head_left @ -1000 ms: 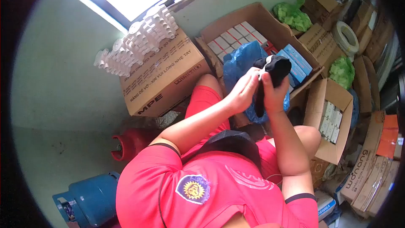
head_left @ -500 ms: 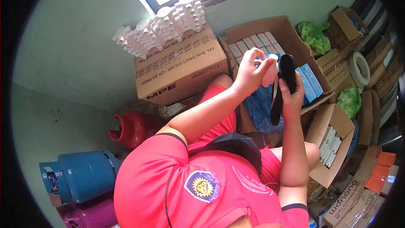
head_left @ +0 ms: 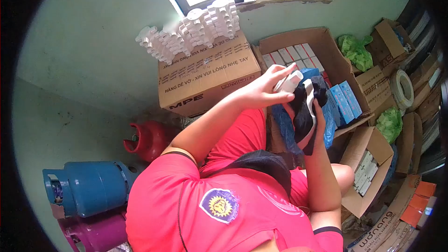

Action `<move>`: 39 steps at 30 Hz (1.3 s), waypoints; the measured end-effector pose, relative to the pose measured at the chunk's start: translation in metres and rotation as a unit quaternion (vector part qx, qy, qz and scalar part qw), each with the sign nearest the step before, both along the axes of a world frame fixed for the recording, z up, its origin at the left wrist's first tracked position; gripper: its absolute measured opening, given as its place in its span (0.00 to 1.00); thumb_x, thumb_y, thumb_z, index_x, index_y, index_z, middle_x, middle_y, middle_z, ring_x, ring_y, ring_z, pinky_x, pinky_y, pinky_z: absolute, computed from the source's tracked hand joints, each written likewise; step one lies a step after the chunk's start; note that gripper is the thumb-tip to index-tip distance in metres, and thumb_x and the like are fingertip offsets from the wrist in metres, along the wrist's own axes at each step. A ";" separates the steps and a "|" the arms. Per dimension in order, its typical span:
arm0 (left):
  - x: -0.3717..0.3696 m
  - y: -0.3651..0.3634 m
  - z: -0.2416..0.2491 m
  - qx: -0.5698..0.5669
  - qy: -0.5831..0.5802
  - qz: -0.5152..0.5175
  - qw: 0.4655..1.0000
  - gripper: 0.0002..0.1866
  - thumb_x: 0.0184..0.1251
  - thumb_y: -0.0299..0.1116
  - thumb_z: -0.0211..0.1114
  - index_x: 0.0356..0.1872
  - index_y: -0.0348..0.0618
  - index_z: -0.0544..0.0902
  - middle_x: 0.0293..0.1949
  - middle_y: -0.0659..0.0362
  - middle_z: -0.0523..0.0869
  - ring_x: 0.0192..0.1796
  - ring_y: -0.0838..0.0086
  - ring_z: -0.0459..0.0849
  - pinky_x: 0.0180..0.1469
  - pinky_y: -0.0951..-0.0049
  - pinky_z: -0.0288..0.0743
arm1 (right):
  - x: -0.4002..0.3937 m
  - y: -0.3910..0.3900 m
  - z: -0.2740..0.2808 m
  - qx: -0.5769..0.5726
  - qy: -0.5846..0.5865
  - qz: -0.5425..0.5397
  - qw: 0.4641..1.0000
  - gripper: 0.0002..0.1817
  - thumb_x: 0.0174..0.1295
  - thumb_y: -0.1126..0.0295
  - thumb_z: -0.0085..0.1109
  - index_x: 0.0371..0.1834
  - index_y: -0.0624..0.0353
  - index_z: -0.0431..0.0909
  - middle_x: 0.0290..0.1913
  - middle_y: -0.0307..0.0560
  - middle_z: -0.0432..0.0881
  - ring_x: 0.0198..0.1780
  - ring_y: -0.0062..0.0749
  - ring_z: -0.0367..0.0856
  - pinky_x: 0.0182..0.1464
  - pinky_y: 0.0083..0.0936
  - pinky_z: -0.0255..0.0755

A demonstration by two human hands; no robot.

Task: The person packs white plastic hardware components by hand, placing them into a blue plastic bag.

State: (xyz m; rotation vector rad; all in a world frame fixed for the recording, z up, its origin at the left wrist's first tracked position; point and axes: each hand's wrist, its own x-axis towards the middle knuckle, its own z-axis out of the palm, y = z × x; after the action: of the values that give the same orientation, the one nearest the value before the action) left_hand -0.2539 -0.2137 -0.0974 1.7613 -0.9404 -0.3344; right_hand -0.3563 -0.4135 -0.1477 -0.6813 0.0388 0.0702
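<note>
My left hand has its fingers and thumb closed around a small white cylindrical piece, which looks like plastic. In my right hand is a black, flexible strip with a pale band along it, folded or looped; its exact kind cannot be made out. The white piece is close to the top of the black strip. Both hands are raised over a blue plastic bag beside an open carton of small boxes. A dark, mesh-like item lies across my lap.
White tubular plastic parts stand on a closed cardboard box at left. Gas cylinders, red, blue and purple, are beside me. A smaller carton, green bags and a coiled hose occupy the right.
The white piece has tilted from upright to slanted, and my left hand has turned with it. The black strip has turned, showing its pale band more clearly. The view has shifted slightly.
</note>
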 end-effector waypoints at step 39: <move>0.220 0.327 0.102 0.452 -0.240 0.333 0.792 0.47 0.43 0.41 0.84 0.69 0.38 0.77 0.70 0.47 0.75 0.71 0.56 0.76 0.75 0.63 0.69 | 0.052 -0.032 -0.007 0.092 0.037 -0.096 0.990 0.19 0.77 0.58 0.54 0.64 0.55 0.76 0.57 0.45 0.85 0.58 0.37 0.85 0.66 0.53 0.78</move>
State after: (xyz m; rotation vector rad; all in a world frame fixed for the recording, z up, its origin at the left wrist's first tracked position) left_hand -0.0341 0.1128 0.0044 3.0322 -0.4005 0.1978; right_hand -0.3042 -0.4452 -0.1545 -0.4874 0.1663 -0.0854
